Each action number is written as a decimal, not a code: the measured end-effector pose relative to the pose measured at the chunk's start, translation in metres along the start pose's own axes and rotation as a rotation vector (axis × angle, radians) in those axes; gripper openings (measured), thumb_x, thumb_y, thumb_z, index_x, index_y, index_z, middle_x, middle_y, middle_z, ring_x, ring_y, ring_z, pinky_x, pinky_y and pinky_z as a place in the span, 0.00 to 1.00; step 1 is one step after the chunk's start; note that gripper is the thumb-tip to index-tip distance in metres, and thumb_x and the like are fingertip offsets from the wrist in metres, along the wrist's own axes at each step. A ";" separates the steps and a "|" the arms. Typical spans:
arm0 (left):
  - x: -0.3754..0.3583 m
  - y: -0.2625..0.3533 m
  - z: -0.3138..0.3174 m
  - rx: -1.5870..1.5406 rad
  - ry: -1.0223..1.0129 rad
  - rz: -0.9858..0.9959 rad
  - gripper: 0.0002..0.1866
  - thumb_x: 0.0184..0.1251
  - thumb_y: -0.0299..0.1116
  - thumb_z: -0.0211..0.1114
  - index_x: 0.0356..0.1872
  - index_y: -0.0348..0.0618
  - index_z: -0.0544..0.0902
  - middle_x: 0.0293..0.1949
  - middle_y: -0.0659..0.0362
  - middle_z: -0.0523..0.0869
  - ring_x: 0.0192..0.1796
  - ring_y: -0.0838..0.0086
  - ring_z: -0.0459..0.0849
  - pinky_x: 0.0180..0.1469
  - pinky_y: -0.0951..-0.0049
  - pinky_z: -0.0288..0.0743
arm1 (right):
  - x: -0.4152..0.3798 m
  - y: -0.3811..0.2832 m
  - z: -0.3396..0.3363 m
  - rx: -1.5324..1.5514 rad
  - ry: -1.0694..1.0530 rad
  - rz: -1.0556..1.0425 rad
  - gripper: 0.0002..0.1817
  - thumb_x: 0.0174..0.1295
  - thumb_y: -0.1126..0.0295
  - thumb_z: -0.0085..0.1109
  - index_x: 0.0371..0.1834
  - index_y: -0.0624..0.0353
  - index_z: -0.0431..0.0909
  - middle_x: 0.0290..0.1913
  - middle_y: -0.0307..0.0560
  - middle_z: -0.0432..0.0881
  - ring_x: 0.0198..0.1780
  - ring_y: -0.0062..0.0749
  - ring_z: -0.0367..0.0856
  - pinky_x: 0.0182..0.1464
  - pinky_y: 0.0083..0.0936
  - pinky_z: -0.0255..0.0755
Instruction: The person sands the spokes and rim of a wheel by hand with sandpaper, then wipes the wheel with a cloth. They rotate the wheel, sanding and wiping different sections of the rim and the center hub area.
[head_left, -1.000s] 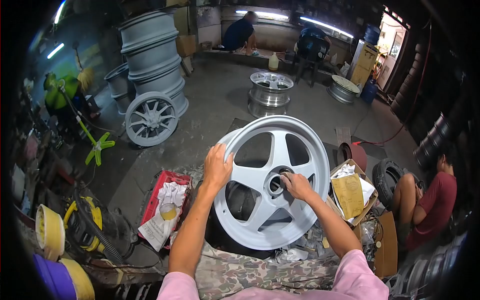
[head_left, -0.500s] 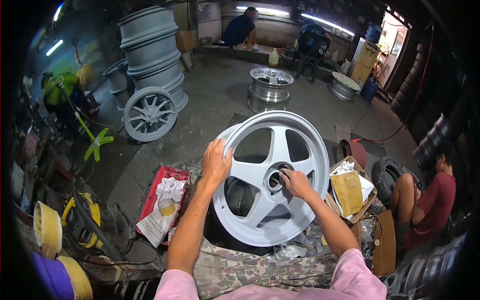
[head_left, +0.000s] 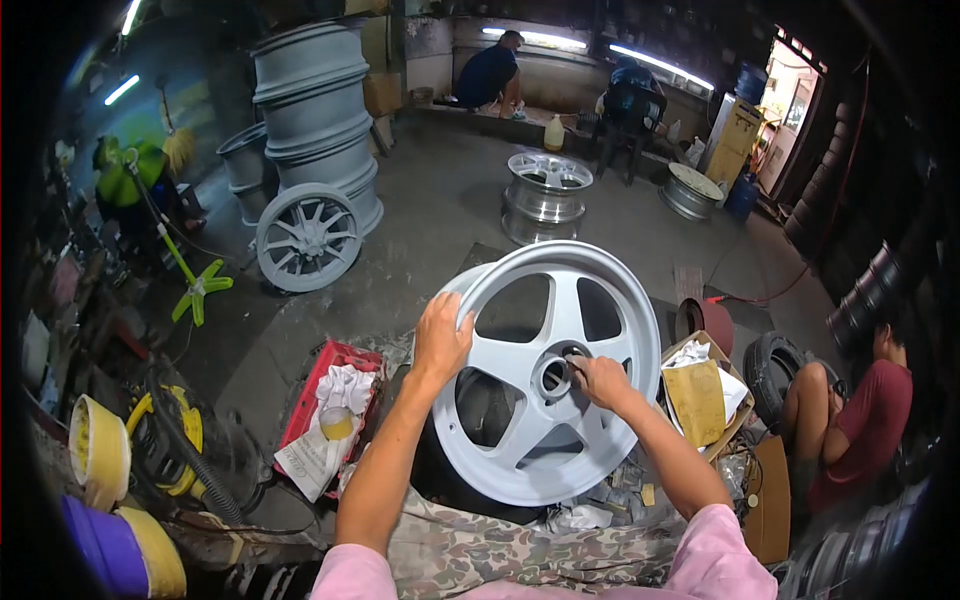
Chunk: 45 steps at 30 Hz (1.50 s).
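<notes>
A pale grey five-spoke car wheel rim [head_left: 500,358] stands tilted in front of me, its face toward me. My left hand [head_left: 442,342] is wrapped over its outer edge at the upper left. At the hub, my right hand [head_left: 604,384] has its fingers pinched together beside the centre bore [head_left: 556,376], by a lug hole. A small dark bit shows at those fingertips; what it is I cannot make out. Under the rim's lower left, a dark round support is partly hidden.
A red crate [head_left: 312,400] holds white cloths and a tub. On the right, a cardboard box [head_left: 742,412] holds papers and sandpaper. A person in a maroon shirt [head_left: 872,425] sits beyond it. Stacked grey rims [head_left: 315,110], a polished rim [head_left: 545,210] and a green fan [head_left: 200,290] stand farther off.
The whole view has shifted, so the rim and surroundings sit slightly lower. My left hand keeps its hold on the edge; my right hand stays at the hub, its fingers slightly shifted.
</notes>
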<state>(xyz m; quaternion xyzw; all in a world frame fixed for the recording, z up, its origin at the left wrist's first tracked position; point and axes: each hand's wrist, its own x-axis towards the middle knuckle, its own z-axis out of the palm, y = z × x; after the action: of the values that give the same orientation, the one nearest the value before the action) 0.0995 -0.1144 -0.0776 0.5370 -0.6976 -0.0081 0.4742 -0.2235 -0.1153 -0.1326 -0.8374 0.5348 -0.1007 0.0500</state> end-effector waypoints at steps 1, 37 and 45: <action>-0.001 0.001 0.000 -0.002 0.007 0.006 0.11 0.65 0.30 0.66 0.43 0.33 0.80 0.42 0.43 0.82 0.48 0.42 0.81 0.51 0.48 0.75 | -0.004 -0.002 -0.004 -0.025 -0.024 0.009 0.15 0.69 0.64 0.58 0.56 0.52 0.83 0.35 0.62 0.87 0.37 0.64 0.85 0.43 0.57 0.79; 0.108 0.096 -0.192 -0.935 0.100 0.375 0.36 0.83 0.61 0.45 0.28 0.40 0.84 0.32 0.54 0.87 0.36 0.69 0.84 0.45 0.67 0.79 | -0.029 -0.014 0.002 0.214 0.054 0.187 0.16 0.71 0.59 0.56 0.52 0.54 0.87 0.42 0.64 0.88 0.45 0.64 0.86 0.50 0.53 0.79; 0.056 0.231 -0.390 -1.223 -0.266 1.273 0.10 0.48 0.22 0.71 0.15 0.48 0.81 0.22 0.70 0.84 0.33 0.80 0.84 0.45 0.76 0.80 | -0.051 -0.008 0.008 0.217 0.067 0.206 0.15 0.71 0.57 0.56 0.45 0.54 0.88 0.38 0.63 0.87 0.42 0.64 0.86 0.48 0.55 0.78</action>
<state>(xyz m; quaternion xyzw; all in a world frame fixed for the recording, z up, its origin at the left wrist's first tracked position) 0.1914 0.1349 0.2940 -0.3044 -0.7865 -0.1763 0.5077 -0.2348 -0.0660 -0.1450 -0.7642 0.6051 -0.1801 0.1322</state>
